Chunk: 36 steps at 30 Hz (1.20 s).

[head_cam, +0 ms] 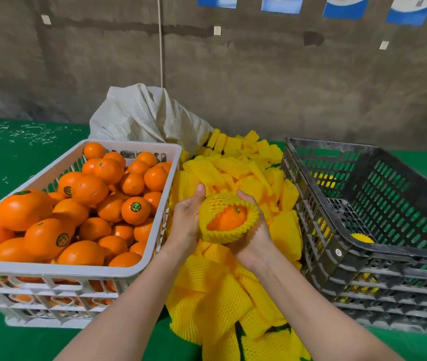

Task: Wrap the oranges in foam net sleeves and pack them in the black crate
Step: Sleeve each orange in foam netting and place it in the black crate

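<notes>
Grip first: we see both hands closed around one orange [229, 218] that sits inside a yellow foam sleeve [220, 203]. The right hand [255, 238] cups it from below and from the right, fingers curled over the far top of the sleeve. The left hand [186, 221] grips the sleeve's left side with the thumb up along it; its other fingers are hidden behind the sleeve. The sleeve mouth faces us, and bare orange skin and the stem end show through it. The orange is held in the air above a pile of sleeves [222, 290], between the two crates.

We note that the pile lies loose on the green worktop [11, 157] and runs from the near edge back to a white woven sack [149, 115].

To the left, touching the pile, stands a white crate [77, 272] heaped with bare oranges [90, 191], some with round stickers.

To the right stands the black crate [363, 259], its near wall lower than the others. We see one sleeved fruit [362, 238] inside near that wall, and more yellow shows through the side slots.

White scraps [32, 134] lie scattered on the worktop at far left. Behind is a grey wall with blue-and-white posters [345, 6] and a hanging cord [160, 40].
</notes>
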Motion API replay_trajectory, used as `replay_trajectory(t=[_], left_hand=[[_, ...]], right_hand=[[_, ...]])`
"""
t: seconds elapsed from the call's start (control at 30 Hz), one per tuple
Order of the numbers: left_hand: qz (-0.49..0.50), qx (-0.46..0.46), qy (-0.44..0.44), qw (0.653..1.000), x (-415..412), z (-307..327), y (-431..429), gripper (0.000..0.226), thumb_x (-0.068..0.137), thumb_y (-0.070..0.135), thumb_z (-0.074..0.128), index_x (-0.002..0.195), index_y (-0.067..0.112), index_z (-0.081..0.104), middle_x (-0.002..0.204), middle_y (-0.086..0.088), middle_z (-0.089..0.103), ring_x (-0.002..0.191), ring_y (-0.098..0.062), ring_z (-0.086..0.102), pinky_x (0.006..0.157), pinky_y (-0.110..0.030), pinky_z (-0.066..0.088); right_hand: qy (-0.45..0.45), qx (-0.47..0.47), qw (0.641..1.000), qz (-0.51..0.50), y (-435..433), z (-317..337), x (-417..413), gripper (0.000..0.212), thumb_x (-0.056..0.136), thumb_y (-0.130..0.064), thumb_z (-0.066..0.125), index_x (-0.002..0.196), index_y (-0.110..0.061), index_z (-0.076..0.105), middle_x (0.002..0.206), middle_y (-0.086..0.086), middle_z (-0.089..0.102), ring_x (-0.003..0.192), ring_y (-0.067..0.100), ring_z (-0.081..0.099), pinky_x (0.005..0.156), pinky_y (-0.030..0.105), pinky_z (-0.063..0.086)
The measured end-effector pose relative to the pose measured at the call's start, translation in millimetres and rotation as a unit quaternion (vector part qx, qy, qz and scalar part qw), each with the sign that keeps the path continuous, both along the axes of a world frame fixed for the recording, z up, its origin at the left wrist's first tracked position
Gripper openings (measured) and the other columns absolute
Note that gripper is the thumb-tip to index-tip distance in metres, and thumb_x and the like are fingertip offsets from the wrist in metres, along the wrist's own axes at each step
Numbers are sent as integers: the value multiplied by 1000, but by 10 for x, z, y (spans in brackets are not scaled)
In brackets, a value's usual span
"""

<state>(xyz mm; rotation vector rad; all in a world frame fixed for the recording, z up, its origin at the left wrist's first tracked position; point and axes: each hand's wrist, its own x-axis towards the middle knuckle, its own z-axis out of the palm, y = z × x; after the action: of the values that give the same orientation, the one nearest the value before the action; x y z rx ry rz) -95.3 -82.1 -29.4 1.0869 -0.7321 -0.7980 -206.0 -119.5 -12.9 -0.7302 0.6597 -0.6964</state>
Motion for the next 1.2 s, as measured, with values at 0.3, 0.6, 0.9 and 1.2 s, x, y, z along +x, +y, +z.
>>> replay_trajectory(t=[0.3, 0.6, 0.9, 1.2], left_hand=[[-142, 105, 151, 973, -10, -53, 17, 58, 70, 69, 43, 92, 25, 74, 85, -2, 75, 74, -17, 72, 56, -28, 56], [-275, 180, 287, 900, 27, 21, 26, 73, 66, 66, 55, 116, 12, 59, 95, -19, 72, 81, -32, 71, 70, -41, 58], [-301, 182, 156, 923, -1, -63, 58, 50, 68, 63, 61, 93, 24, 77, 94, -10, 73, 82, -30, 70, 61, -37, 55], [-294, 226, 90, 924, 13, -45, 102, 43, 61, 56, 68, 97, 32, 72, 96, -10, 74, 84, -30, 71, 66, -47, 57]], right_hand=[[15, -240, 971, 12, -32, 36, -37, 43, 75, -35, 59, 103, -4, 64, 103, 19, 66, 96, 19, 61, 86, 37, 52], [65, -414, 908, 3, -169, 4, -204, 12, 80, -24, 49, 84, -19, 59, 80, -7, 60, 78, 4, 55, 70, 19, 44], [221, -478, 843, -107, -129, -115, -116, 35, 95, -15, 51, 63, -20, 37, 57, -7, 33, 52, 3, 32, 53, 24, 26], [172, -443, 873, -112, -139, -179, -184, 33, 91, -4, 54, 64, -17, 40, 51, -10, 45, 52, -5, 42, 52, 14, 30]])
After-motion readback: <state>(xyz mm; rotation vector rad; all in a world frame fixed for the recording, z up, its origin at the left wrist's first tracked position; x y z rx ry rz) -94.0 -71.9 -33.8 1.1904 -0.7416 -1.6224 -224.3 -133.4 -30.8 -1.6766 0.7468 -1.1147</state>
